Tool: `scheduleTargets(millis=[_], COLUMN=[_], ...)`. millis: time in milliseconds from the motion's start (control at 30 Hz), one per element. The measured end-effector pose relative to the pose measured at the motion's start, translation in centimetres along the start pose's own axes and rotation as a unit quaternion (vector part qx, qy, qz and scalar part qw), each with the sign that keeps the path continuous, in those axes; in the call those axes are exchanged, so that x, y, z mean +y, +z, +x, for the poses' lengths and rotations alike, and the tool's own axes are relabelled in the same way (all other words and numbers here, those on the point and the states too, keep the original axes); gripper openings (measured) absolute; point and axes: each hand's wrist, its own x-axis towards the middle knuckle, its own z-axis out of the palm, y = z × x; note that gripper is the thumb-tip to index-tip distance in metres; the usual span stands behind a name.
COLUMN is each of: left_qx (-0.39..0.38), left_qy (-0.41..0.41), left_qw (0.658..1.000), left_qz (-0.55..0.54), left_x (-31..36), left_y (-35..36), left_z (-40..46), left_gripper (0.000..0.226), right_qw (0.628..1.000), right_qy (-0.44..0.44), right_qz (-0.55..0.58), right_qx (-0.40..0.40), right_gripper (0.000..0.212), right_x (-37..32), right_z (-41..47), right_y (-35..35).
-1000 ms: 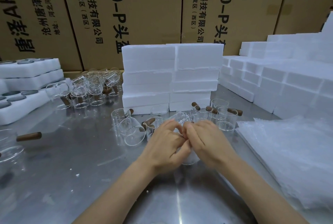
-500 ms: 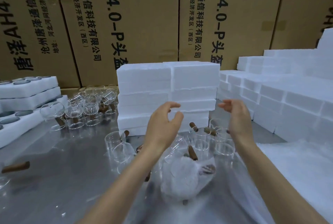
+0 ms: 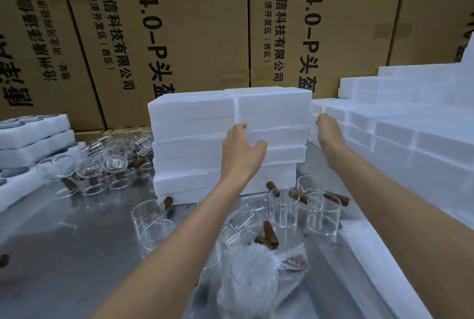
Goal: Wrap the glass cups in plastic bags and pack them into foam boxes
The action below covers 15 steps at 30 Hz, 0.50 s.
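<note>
Both arms are reaching toward twelve o'clock, to the stack of white foam boxes (image 3: 272,124) standing at the middle of the steel table (image 3: 64,254). The left hand (image 3: 242,150) is hovering in front of the right-hand column of the stack, fingers loosely spread and curved, thumb held apart, gripping nothing; whether the fingertips are touching the foam cannot be told. The right hand (image 3: 328,131) is sitting at the stack's one o'clock edge, fingers relaxed and close together, also holding nothing. At six o'clock, between the forearms, a wrapped cup (image 3: 259,280) is lying on the table inside a crinkled clear plastic bag, a brown handle showing dimly through the film. Just beyond it, bare glass cups (image 3: 284,206) with brown wooden handles are standing upright in a loose cluster, and two more are standing at seven o'clock of the stack. At ten o'clock another group of glass cups (image 3: 112,162) is crowding beside open foam trays (image 3: 33,139), whose round sockets are showing dark contents too small to tell. At three o'clock, stepped rows of foam blocks (image 3: 410,134) are filling the side, and printed cardboard cartons (image 3: 179,24) are standing behind everything.
</note>
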Motion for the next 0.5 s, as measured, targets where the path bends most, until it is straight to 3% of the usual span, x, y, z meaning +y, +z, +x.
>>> scheduleTargets(millis=[167,333,500], left_qx=[0.002,-0.002,-0.003], left_qy=[-0.003,0.004,0.032], left_qw=[1.0,0.999,0.998], left_qz=[-0.015,-0.032,-0.047], left_x=[0.2,0.6,2.3], left_y=[0.2,0.0,-0.9], left_z=[0.3,0.0,-1.4], left_gripper=[0.061,0.067,0.068], right_qw=[0.999,0.999,0.998], right_qy=[0.008,0.003,-0.031], right_qz=[0.049,0.043,0.047], right_qx=[-0.019,-0.016,-0.007], right_gripper=[0.02,0.042,0.042], right_x=[0.1,0.3,-0.4], right_z=[0.0,-0.5,-1.7], right_y=[0.5,-0.3,-2.2])
